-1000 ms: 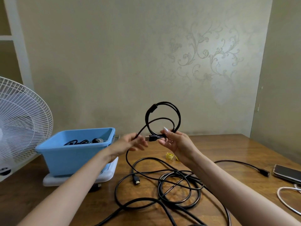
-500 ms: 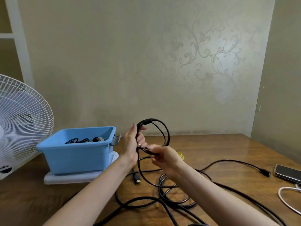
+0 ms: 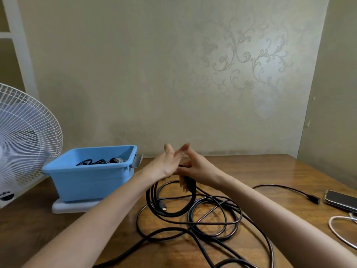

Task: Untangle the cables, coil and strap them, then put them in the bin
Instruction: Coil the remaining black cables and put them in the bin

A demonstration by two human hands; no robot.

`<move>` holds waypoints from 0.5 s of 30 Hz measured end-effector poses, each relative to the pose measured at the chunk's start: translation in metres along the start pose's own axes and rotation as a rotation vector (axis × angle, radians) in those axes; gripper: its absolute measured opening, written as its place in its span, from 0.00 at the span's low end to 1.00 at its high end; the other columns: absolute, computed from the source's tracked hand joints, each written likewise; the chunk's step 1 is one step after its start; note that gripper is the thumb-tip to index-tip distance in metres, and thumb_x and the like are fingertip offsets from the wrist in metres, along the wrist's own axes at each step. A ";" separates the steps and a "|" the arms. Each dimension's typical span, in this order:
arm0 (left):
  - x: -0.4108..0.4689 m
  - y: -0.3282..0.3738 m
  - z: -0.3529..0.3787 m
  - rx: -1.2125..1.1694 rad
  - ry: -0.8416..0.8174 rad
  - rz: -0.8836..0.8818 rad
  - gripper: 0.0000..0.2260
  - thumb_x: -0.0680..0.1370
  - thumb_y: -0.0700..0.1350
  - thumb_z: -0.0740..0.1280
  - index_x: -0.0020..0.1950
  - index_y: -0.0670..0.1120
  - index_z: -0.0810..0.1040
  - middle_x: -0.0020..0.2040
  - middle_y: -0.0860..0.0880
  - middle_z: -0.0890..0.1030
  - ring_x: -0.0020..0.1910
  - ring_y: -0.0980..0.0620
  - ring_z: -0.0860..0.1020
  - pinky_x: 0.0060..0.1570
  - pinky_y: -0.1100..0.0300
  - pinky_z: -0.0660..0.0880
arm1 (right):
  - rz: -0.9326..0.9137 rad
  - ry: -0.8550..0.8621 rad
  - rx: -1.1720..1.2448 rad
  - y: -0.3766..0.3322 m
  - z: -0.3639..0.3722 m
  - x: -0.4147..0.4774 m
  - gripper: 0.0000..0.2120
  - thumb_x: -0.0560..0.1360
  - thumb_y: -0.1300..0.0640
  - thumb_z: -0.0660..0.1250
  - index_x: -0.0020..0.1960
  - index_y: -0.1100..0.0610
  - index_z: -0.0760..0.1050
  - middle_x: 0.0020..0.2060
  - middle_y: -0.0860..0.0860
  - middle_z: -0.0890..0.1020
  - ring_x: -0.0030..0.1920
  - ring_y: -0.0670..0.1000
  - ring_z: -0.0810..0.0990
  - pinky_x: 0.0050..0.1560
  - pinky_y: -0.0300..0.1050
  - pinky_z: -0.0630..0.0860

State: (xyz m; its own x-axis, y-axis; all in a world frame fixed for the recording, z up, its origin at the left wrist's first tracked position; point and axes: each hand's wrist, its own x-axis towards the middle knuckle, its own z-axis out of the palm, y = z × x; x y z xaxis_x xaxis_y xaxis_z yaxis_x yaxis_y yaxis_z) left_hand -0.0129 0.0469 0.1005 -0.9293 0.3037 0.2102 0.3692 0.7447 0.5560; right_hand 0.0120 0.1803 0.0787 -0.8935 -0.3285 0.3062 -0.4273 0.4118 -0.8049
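**Black coil held up over the tangle, close to the bin**

Much of the grip is hard to read from here. The left hand [image 3: 164, 167] is smeared by motion; its thumb and fingers stand straight, pointing up and away, and they wrap nothing that I can see. Whether its palm touches the cable is hidden behind the hand itself. The right hand [image 3: 199, 168] reaches in from the right, its fingertips tucked behind the left palm. A few fingers [image 3: 182, 183] curl down over the top of the black coil [image 3: 149, 198], so this hand appears to hold it (which hand those fingers belong to is not fully clear).

The coil hangs from that grip as a tilted ring of several turns, top toward the hands. Its lower edge is down at the table [image 3: 251, 171], near the middle. 1 plug [image 3: 163, 206] shows inside the ring, pointing down and right. The rest of the black cable [image 3: 190, 212] sprawls in loose loops beneath and runs off the bottom edge. 1 thin tail stretches right, its plug [image 3: 313, 199] aimed at a phone [image 3: 342, 201] that is cut off by the frame.

The blue bin [image 3: 87, 180] stands just left of the hands with dark bundles [image 3: 100, 161] inside. A fan [image 3: 25, 136] and a white cable [image 3: 332, 229] are also partly out of view.
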 end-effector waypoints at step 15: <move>0.000 0.015 -0.019 -0.435 -0.186 0.090 0.50 0.52 0.83 0.44 0.53 0.44 0.69 0.32 0.51 0.79 0.27 0.56 0.75 0.26 0.63 0.68 | -0.160 0.180 0.433 0.004 0.008 0.001 0.03 0.77 0.64 0.65 0.48 0.63 0.72 0.33 0.57 0.77 0.30 0.49 0.72 0.25 0.35 0.62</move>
State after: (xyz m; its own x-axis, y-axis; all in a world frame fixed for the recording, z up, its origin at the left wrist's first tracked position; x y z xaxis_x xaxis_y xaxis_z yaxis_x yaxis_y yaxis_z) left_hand -0.0074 0.0465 0.1243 -0.8614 0.4860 0.1475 0.3717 0.4053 0.8352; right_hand 0.0108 0.1752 0.0721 -0.8474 -0.1911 0.4953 -0.4982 -0.0358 -0.8663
